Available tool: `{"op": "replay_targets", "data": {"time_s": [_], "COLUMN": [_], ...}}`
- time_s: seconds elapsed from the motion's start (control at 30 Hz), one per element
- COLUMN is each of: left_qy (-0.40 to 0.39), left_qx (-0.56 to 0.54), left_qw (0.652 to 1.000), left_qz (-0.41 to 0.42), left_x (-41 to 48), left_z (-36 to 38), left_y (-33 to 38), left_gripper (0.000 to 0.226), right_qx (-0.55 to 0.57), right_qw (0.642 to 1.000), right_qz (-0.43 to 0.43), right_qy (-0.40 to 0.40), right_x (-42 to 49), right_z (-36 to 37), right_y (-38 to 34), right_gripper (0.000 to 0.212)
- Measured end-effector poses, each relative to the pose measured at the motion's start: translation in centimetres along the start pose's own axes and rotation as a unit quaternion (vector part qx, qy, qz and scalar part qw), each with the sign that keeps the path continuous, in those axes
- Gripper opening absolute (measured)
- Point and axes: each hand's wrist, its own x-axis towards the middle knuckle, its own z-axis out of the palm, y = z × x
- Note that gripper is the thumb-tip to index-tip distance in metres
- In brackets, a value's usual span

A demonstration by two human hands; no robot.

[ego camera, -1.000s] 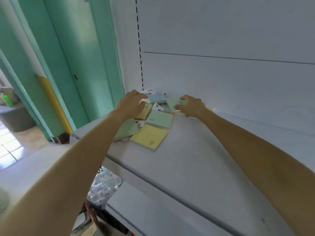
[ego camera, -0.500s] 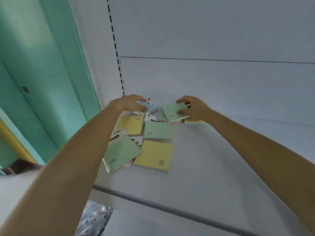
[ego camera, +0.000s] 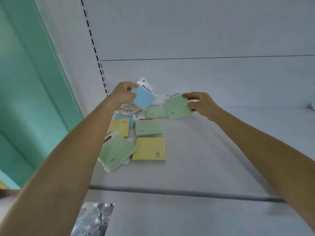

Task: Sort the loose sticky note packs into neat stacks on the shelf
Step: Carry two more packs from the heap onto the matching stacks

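Note:
Loose sticky note packs lie scattered on the white shelf [ego camera: 213,150] near its back left corner. My left hand [ego camera: 123,94] holds a blue pack [ego camera: 144,97] lifted above the pile. My right hand [ego camera: 200,103] pinches a green pack [ego camera: 178,108] by its right edge, raised and tilted. On the shelf lie a green pack [ego camera: 116,153] at front left, a yellow pack [ego camera: 150,149] beside it, another green pack [ego camera: 148,127], a yellow pack [ego camera: 120,126] and a further green pack [ego camera: 156,112] behind.
The shelf's back panel [ego camera: 204,79] rises right behind the pile, with a slotted upright [ego camera: 95,50] at the left. A teal door frame [ego camera: 34,82] stands beyond the shelf's left end. Clear plastic packaging [ego camera: 92,220] shows on the lower shelf.
Both hands have lifted their packs off the pile: the left raised the blue pack, the right raised the green one. The view has moved closer and tilted up toward the shelf back.

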Motion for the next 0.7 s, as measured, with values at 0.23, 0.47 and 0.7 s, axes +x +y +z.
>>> {"op": "replay_targets", "data": {"time_s": [0.23,0.47,0.7], "left_qy": [-0.037,-0.105,-0.142], "left_qx": [-0.106,-0.149,-0.197], "left_qw": [0.994,0.983,0.970], "left_qz": [-0.014,0.012,0.024], "left_x": [-1.1,-3.7,-9.1], "left_z": [7.8,18.5,32.1], "left_y": [3.1,10.6,18.6], "left_gripper": [0.043,0.045,0.045], "right_qx": [0.027,0.000,-0.044], "right_qw": [0.991,0.980,0.971], "right_qz": [0.051,0.091,0.103], "right_qy": [0.118,0.176,0.211], "right_x": [-3.7,-10.3,-18.7], "right_z": [-6.5,-17.7,-30.2], "right_y": [3.1,7.5,12.5], "right_gripper": [0.049,0.048,0.048]}}
